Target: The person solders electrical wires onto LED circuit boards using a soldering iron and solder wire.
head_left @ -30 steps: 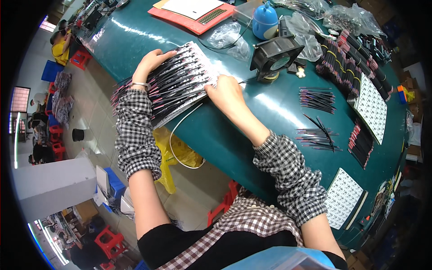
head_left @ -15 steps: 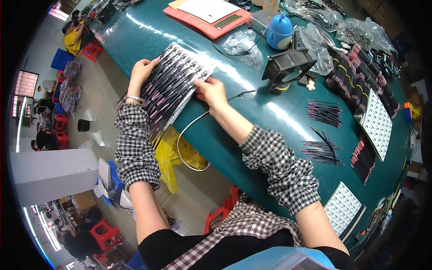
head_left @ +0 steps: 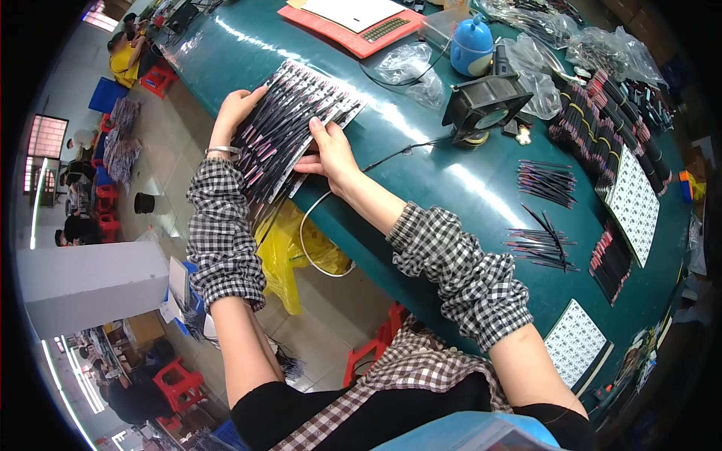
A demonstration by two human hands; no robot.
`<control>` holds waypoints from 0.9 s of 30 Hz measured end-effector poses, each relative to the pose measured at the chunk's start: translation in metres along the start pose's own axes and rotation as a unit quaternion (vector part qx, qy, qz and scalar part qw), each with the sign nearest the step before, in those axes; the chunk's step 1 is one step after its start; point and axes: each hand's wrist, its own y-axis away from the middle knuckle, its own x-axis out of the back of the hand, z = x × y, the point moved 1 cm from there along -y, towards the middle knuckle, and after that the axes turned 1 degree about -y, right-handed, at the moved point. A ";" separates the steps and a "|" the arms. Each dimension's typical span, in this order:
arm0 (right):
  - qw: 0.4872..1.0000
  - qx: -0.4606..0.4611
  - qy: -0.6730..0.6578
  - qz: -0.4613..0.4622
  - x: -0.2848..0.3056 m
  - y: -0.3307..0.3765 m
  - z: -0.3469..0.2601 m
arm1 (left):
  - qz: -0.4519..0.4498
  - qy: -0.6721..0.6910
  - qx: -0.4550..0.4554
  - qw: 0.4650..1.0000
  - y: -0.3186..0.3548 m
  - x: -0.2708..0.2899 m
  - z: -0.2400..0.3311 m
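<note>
A white printed sheet [head_left: 347,113] lies at the table's left edge, tilted, covered with rows of thin black wires [head_left: 280,128] with pinkish ends. Whether it is one sheet or a stack, I cannot tell. My left hand [head_left: 236,116] holds its left side, fingers bent over the rim. On the right side, my right hand [head_left: 331,159] grips the edge, its thumb and fingers apart around it; some fingertips are hidden by the sheet. Wire ends hang over the table edge above a yellow plastic bag [head_left: 280,259].
On the green table [head_left: 421,248] stand a small black fan [head_left: 485,111] and a blue container [head_left: 471,46]. Two loose wire piles [head_left: 545,183] lie to the right, near bundled wires [head_left: 583,124] and white patterned sheets [head_left: 634,207]. A white cable [head_left: 302,239] loops off the edge.
My right hand has shifted left and slightly down along the sheet's edge, and its fingers have spread. My left hand has moved slightly up and stays on the left side.
</note>
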 end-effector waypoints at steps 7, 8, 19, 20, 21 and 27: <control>1.000 -0.006 -0.001 0.020 0.003 -0.010 -0.019 | -0.010 0.013 -0.023 1.000 -0.019 0.012 0.021; 0.999 -0.041 -0.011 0.028 0.004 -0.014 -0.011 | -0.016 -0.019 -0.037 0.999 -0.024 0.008 0.009; 0.980 0.054 0.144 0.130 0.034 -0.023 0.002 | -0.077 0.129 -0.041 0.988 0.011 -0.007 0.007; 0.979 0.020 0.167 0.115 0.036 -0.024 -0.005 | -0.068 0.062 -0.041 0.995 0.011 -0.005 0.005; 0.953 0.018 0.287 0.094 0.038 -0.024 -0.015 | -0.058 -0.005 -0.039 0.998 0.011 -0.004 -0.001; 0.904 0.114 0.392 0.129 0.055 -0.033 -0.058 | 0.010 -0.115 -0.056 0.992 0.015 -0.014 -0.001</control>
